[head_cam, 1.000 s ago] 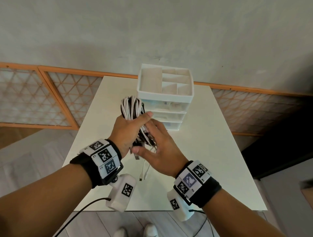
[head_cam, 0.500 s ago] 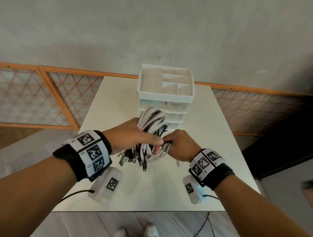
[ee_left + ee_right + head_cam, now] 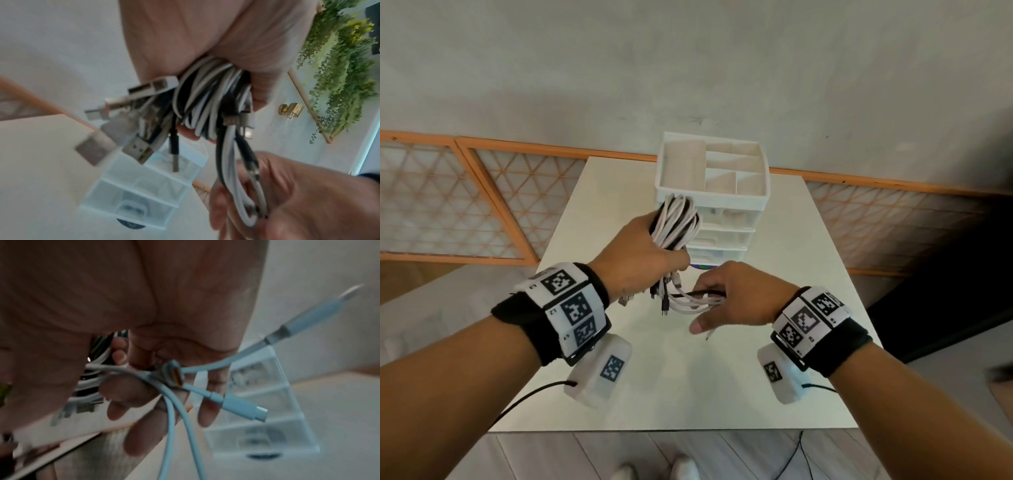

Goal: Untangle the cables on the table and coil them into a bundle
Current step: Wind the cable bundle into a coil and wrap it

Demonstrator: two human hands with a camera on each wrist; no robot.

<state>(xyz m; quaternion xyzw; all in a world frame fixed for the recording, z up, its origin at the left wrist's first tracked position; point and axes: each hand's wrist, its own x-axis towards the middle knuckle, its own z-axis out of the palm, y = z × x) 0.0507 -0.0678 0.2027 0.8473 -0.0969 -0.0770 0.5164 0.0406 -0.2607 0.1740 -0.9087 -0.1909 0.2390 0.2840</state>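
My left hand grips a coiled bundle of white and black cables above the white table. The loops stand up out of my fist and several plug ends hang below it. A few loose white and black strands run from the bundle rightward into my right hand, whose fingers curl round them. In the right wrist view the strands cross my fingers and a white plug sticks out past them.
A white drawer organiser with an open compartment tray on top stands at the back middle of the table, just behind the bundle. An orange-framed lattice panel runs along the wall. A dark doorway lies to the right.
The bundle has swung from upright to tilted and back up in my left hand. My right hand moved off the coil to the right and lower, drawing loose strands out with it.
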